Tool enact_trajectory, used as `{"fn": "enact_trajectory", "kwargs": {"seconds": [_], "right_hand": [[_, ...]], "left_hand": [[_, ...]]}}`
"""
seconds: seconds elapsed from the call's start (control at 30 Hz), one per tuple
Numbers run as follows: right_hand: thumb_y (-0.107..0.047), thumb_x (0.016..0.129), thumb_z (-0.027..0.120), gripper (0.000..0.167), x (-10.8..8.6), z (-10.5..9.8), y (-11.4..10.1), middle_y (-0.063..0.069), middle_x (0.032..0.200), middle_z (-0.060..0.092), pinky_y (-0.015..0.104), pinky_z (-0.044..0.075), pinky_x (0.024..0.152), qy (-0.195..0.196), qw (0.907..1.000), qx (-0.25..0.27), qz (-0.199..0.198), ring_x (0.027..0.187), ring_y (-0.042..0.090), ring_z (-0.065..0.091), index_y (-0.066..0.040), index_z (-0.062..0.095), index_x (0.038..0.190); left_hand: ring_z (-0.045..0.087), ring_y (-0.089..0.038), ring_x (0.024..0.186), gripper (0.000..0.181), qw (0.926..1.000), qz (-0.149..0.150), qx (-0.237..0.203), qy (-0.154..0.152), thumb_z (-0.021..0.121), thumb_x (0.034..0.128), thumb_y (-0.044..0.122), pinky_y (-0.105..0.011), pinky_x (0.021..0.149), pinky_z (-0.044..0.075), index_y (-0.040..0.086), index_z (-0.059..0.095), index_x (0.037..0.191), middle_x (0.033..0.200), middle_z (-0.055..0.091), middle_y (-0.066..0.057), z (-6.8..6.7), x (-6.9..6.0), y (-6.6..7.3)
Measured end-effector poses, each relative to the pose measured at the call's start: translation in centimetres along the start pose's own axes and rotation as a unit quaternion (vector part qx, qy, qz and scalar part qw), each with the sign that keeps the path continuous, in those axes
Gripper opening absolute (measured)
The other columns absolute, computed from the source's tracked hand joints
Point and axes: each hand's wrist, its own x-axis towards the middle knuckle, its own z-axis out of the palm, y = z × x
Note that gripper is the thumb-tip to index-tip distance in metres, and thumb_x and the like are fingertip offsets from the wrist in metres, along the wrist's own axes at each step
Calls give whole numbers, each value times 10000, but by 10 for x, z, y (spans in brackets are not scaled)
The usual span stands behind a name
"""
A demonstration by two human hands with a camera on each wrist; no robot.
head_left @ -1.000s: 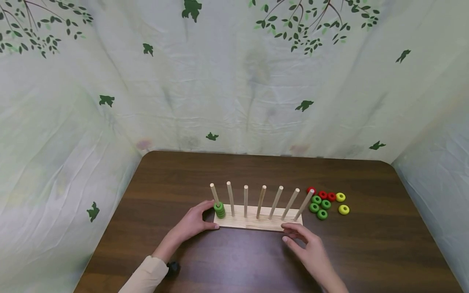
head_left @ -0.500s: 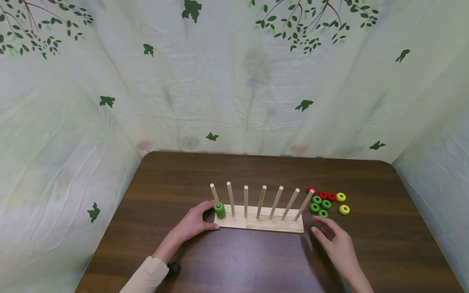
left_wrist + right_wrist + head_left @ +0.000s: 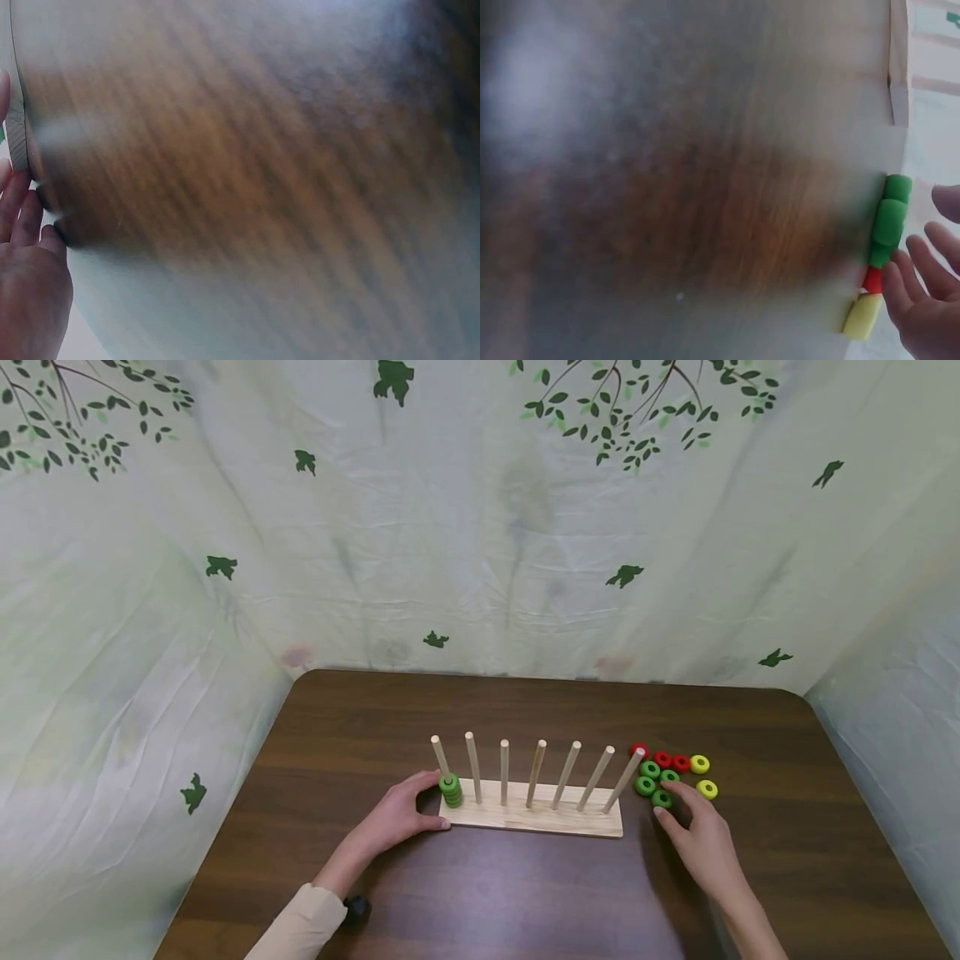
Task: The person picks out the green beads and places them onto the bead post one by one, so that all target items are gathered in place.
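Note:
A pale wooden pegboard (image 3: 525,817) with a row of upright pegs lies on the table. My left hand (image 3: 396,810) holds its left end, thumb at the front edge and fingers toward the back. Beside those fingers, several green rings (image 3: 452,792) are stacked on the leftmost peg. To the right, my right hand (image 3: 703,842) is over the loose rings, thumb and fingertips apart near the closest green ring (image 3: 662,799). In the right wrist view, the fingers stay spread beside the green rings (image 3: 889,222); whether they touch one is unclear.
Behind the green rings lie red rings (image 3: 680,763) and two yellow rings (image 3: 707,789), right of the board. The other pegs are bare. The brown table (image 3: 495,893) ends at a leaf-patterned cloth (image 3: 480,568) at the back.
My right hand has left the board's right front edge and moved right, then forward to the loose green rings. My left hand has stayed at the board's left end.

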Motion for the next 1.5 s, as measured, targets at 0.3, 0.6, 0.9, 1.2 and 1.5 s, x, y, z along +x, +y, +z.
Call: {"fn": "enact_trajectory", "kwargs": {"seconds": [0.3, 0.6, 0.9, 1.2, 1.5], "right_hand": [[-115, 918, 691, 369, 8, 3, 4, 207, 1230, 591, 534, 500, 830, 120, 9996, -130, 217, 1006, 371, 635, -14, 610, 1263], [-108, 910, 691, 380, 8, 4, 8, 224, 1206, 608, 525, 510, 817, -69, 9988, -231, 430, 984, 361, 641, -3, 612, 1266], [-101, 900, 709, 375, 5, 1, 7, 208, 1133, 646, 495, 525, 802, -211, 9981, -247, 522, 955, 332, 653, -12, 624, 1254], [-116, 895, 724, 371, 0, -7, -2, 205, 1152, 661, 419, 557, 778, 16, 9983, -6, 590, 965, 323, 671, -45, 635, 1248], [-96, 857, 766, 353, -1, -19, -21, 139, 1049, 694, 48, 448, 713, 601, 9978, 255, 139, 841, 87, 653, -52, 666, 1193]], "left_hand": [[430, -303, 1348, 781, 10000, 59, 4, 47, 895, 709, 317, -489, 1080, 352, 74, 567, 1375, 1423, 518, -124, 1, -1, 0], [416, -311, 1358, 790, 10000, 24, -15, 59, 896, 709, 323, -496, 1085, 343, 73, 562, 1380, 1426, 516, -123, 1, 0, 1], [417, -308, 1358, 784, 10000, 49, -2, 37, 895, 709, 330, -497, 1083, 347, 89, 568, 1379, 1433, 511, -119, 1, 0, 0], [399, -311, 1370, 777, 10000, 69, 18, 21, 894, 708, 335, -499, 1092, 332, 91, 574, 1372, 1435, 509, -117, 1, 0, -1], [419, -311, 1355, 775, 9999, 106, 37, 51, 895, 708, 334, -496, 1085, 342, 83, 576, 1367, 1424, 517, -124, 1, 0, -2]]}}
